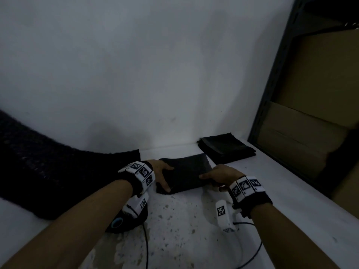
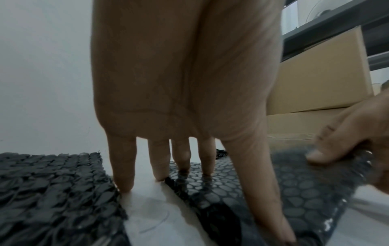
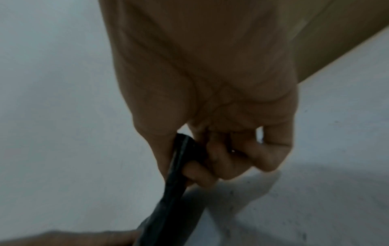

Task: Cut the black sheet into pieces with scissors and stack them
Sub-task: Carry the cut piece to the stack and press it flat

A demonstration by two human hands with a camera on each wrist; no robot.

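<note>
A cut piece of black bubble sheet (image 1: 185, 174) lies on the white table between my hands. My left hand (image 1: 167, 178) rests on its left edge with straight fingers (image 2: 207, 159) and the thumb laid along the piece (image 2: 299, 188). My right hand (image 1: 211, 180) pinches the right edge (image 3: 174, 176) between thumb and curled fingers, lifting it slightly. The big uncut black sheet (image 1: 48, 171) spreads over the left of the table. A stack of cut black pieces (image 1: 227, 147) sits at the back right by the wall. A dark object with a blue ring (image 1: 117, 223), maybe the scissors, lies under my left forearm.
A white wall (image 1: 155, 74) rises right behind the table. A dark metal shelf with cardboard boxes (image 1: 310, 113) stands along the right side. Thin black cables (image 1: 146, 245) trail over the speckled table front near my wrists.
</note>
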